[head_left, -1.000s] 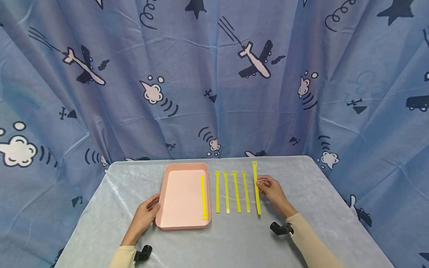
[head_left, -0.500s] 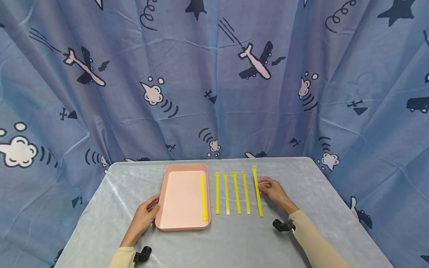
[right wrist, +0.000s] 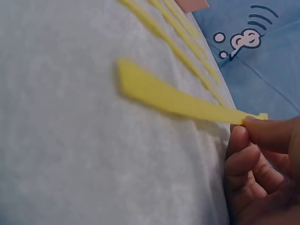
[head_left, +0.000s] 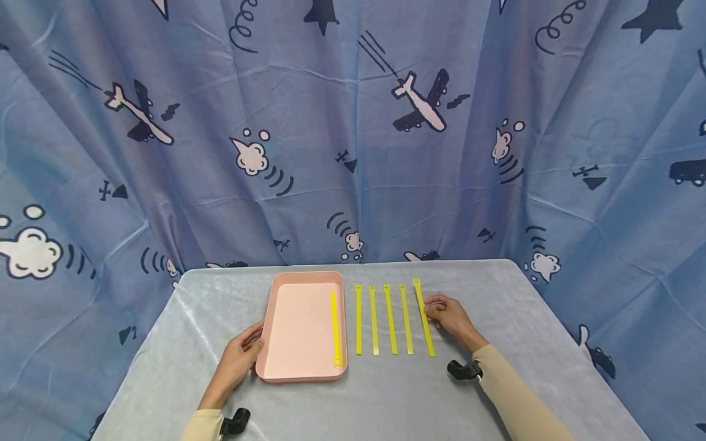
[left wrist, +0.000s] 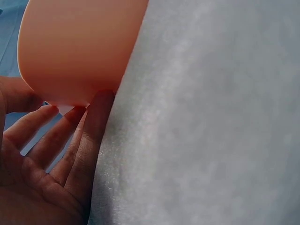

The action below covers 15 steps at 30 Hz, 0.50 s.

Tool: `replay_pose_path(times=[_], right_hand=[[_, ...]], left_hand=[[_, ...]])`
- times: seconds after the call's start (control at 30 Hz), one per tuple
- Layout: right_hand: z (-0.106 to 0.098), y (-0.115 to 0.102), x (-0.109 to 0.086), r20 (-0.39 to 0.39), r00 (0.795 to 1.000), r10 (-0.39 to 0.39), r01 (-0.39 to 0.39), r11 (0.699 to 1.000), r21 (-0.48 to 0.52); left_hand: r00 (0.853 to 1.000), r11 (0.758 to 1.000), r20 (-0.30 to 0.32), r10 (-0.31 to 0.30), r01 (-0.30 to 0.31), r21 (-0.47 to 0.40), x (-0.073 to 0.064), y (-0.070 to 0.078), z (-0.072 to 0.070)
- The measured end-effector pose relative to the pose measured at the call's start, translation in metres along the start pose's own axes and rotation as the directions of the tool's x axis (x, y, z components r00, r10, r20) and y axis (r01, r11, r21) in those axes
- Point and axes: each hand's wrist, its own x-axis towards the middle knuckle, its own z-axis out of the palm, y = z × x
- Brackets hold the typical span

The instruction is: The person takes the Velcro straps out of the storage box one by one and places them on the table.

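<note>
My left hand (head_left: 234, 364) rests at the left side of a pink tray (head_left: 300, 324), its fingertips against the outer wall. The left wrist view shows those fingers (left wrist: 75, 145) fairly straight below the curved tray corner (left wrist: 79, 51). One yellow cable tie (head_left: 335, 331), flat with a slotted head, lies inside the tray along its right wall, head toward me. My right hand (head_left: 451, 318) pinches another yellow cable tie (head_left: 424, 318) between thumb and fingers. In the right wrist view that cable tie (right wrist: 173, 99) slants close over the cloth, its plain end pointing away from the hand.
Several yellow cable ties (head_left: 390, 318) lie side by side between the tray and the right hand, heads toward the far edge. Grey cloth (head_left: 353, 404) covers the table. A blue patterned curtain (head_left: 331, 122) hangs behind it. Both wrists wear black devices (head_left: 463, 370).
The cable tie in my right hand has come slightly nearer to me, its head tilting left and its near end swinging right. The left hand and tray stay put.
</note>
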Motion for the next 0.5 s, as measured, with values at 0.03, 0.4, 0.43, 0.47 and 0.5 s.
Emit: replay_pose_path(times=[0.03, 0.4, 0.43, 0.47, 0.5], right_hand=[[0.0001, 0.0003, 0.0004, -0.006, 1.0, 0.005, -0.005, 1.0, 0.002], [-0.0018, 0.0067, 0.0058, -0.024, 1.0, 0.014, -0.013, 0.999, 0.035], [-0.0019, 0.0073, 0.0055, -0.022, 1.0, 0.014, -0.013, 0.999, 0.045], [-0.0021, 0.0075, 0.0051, -0.022, 1.0, 0.013, -0.012, 0.998, 0.056], [-0.0022, 0.0074, 0.0043, -0.02, 1.0, 0.014, -0.012, 0.998, 0.068]], left_hand=[[1.0, 1.0, -0.002, 0.004, -0.004, 0.002, -0.0003, 0.0001, 0.0], [1.0, 1.0, 0.004, 0.004, -0.004, -0.012, -0.0005, 0.0002, -0.0001], [1.0, 1.0, 0.006, 0.002, -0.002, -0.013, -0.0006, 0.0002, 0.0], [1.0, 1.0, 0.007, -0.001, 0.002, -0.016, -0.0005, 0.0002, 0.0001], [1.0, 1.0, 0.008, -0.004, 0.004, -0.018, -0.0004, 0.0, 0.0001]])
